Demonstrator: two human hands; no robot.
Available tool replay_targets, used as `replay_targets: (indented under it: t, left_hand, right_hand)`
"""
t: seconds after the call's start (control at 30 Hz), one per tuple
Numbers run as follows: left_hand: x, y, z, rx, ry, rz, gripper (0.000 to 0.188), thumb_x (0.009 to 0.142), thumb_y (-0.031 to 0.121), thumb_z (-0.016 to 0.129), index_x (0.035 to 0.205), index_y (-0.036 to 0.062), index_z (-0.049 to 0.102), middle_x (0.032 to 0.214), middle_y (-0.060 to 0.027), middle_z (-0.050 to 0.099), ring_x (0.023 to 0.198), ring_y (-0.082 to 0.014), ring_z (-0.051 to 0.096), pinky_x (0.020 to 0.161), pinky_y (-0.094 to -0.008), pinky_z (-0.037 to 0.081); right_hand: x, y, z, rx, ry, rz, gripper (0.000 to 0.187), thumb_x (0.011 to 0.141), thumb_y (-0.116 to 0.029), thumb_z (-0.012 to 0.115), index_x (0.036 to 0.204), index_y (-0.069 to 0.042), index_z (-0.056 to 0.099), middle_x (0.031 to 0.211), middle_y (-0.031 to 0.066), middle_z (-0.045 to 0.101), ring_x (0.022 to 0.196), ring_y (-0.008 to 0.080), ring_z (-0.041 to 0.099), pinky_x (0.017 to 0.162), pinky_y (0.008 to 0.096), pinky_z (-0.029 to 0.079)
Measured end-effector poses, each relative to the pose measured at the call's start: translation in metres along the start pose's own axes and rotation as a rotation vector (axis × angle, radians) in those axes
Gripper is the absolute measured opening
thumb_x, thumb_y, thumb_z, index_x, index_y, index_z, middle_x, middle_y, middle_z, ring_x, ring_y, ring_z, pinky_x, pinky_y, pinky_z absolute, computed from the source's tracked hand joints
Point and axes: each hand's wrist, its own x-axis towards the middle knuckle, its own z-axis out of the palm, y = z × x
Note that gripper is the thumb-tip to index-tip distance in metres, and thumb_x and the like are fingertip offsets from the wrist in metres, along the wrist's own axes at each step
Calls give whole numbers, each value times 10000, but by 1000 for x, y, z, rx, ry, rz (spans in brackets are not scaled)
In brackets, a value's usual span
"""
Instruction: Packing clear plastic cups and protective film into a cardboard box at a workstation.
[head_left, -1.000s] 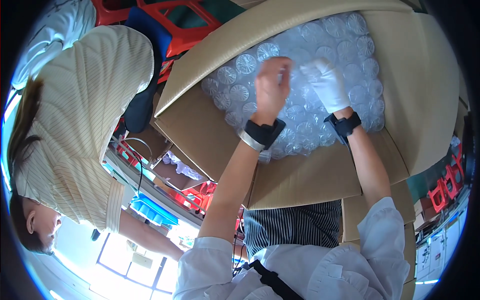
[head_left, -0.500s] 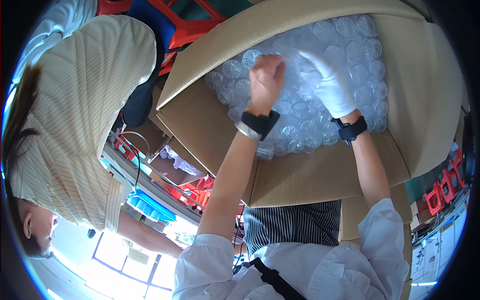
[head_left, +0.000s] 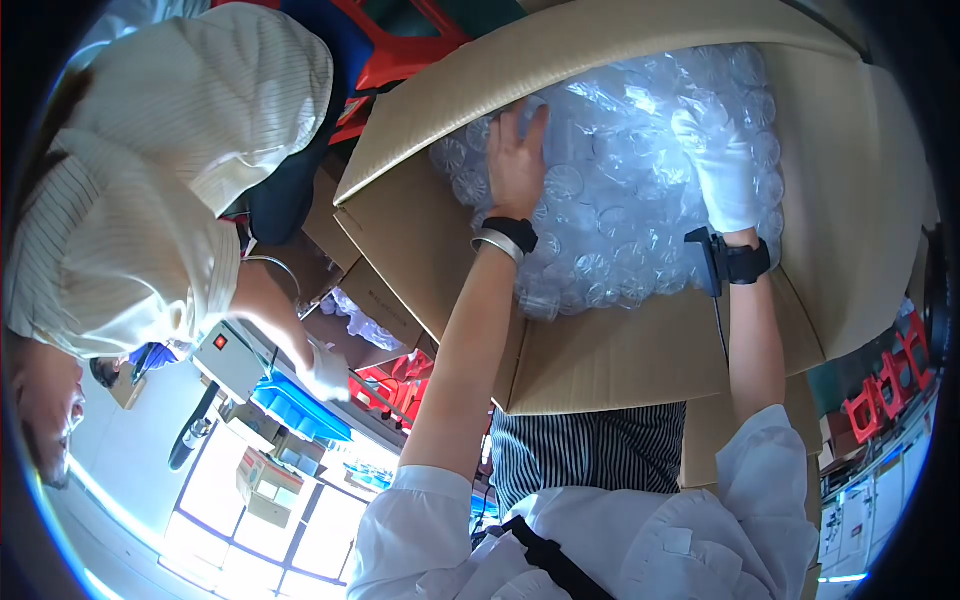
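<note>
A large cardboard box [head_left: 590, 365] in front of me holds several rows of clear round plastic containers [head_left: 612, 222], packed tightly with ridged round ends up. Shiny clear plastic film [head_left: 640, 130] lies over part of them, mostly in the middle and towards the right. My bare left hand [head_left: 516, 170] rests at the left side of the pack, fingers apart, near the far wall of the box. In a white glove, my right hand [head_left: 722, 165] lies on the film at the right side, its fingers stretched forward. No container is lifted out by either hand.
Close on my left a person in a striped shirt [head_left: 190, 130] leans in, one white-gloved hand [head_left: 325, 375] lowered. Red plastic stools [head_left: 885, 385] stand at the right, and a red stool [head_left: 420, 40] at the far left. A blue tray [head_left: 295, 408] and cardboard boxes sit at the left.
My hands have moved apart: the left has opened and shifted slightly left, while the right has moved right. The film looks more spread out. The person's gloved hand has come into view.
</note>
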Motion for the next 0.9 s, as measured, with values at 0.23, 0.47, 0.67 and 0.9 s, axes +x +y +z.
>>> replay_targets:
  t: [0.23,0.47,0.67,0.9]
  left_hand:
    - [-13,-31,0,-239,-32,10,399,653,0,594,1035,110,567,1021,-93,527,965,-323,472,827,-416,402]
    - [-3,-6,-16,219,-30,-137,377,667,48,644,1029,115,566,926,-70,593,983,-267,474,851,-435,357]
    - [-6,-21,-11,65,15,-156,301,713,90,622,1010,112,577,855,-65,608,908,-255,513,767,-401,391]
    - [19,30,-53,-632,-33,-289,106,717,54,620,822,57,623,821,-81,618,723,-256,560,652,-332,443]
  right_hand:
    - [-4,-2,8,-516,63,-41,270,794,47,539,1064,32,551,925,77,598,826,123,571,758,207,469]
    - [-6,22,7,-728,99,-20,288,770,64,570,1053,15,563,933,56,606,832,106,575,761,211,470]
    - [-7,31,11,-648,76,-17,286,770,12,589,1054,-18,570,896,38,618,803,103,580,730,221,469]
    - [1,32,72,-860,-149,-173,287,778,-90,602,1061,-57,566,815,23,640,730,139,606,661,262,474]
